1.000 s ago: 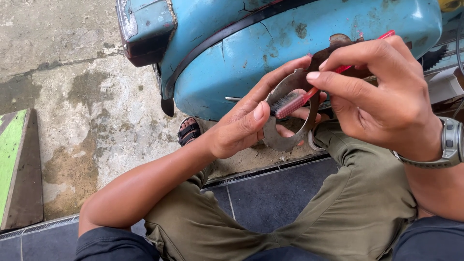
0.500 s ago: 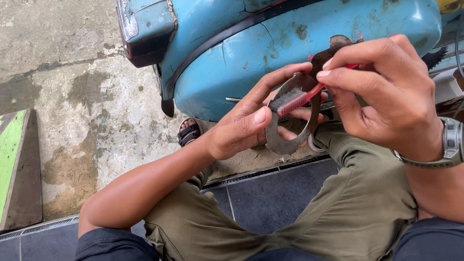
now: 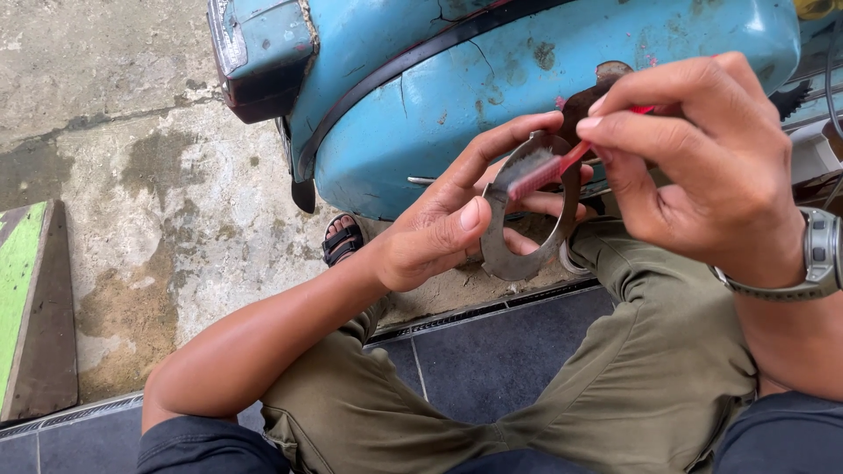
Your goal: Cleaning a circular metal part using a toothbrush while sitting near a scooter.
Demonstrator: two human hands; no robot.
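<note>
My left hand (image 3: pixel 448 224) grips a flat grey metal ring plate (image 3: pixel 518 254) by its left rim, thumb on the front, fingers behind and showing through the hole. My right hand (image 3: pixel 702 162), with a grey watch (image 3: pixel 821 254) on the wrist, pinches a red-handled toothbrush (image 3: pixel 549 171). The brush's grey bristles lie against the upper left part of the ring. Both hands are held above my knees, in front of a blue scooter body (image 3: pixel 492 88).
The worn blue scooter side panel and its tail light (image 3: pixel 259 53) fill the top. My sandalled foot (image 3: pixel 342 239) rests on stained concrete below it. A green-topped wooden board (image 3: pixel 31 298) lies at the left. Dark tiles (image 3: pixel 492 360) lie under my olive trousers.
The toothbrush head has slid up along the ring from its middle toward the upper rim. My right hand rose slightly with it. The left hand and ring stayed nearly still.
</note>
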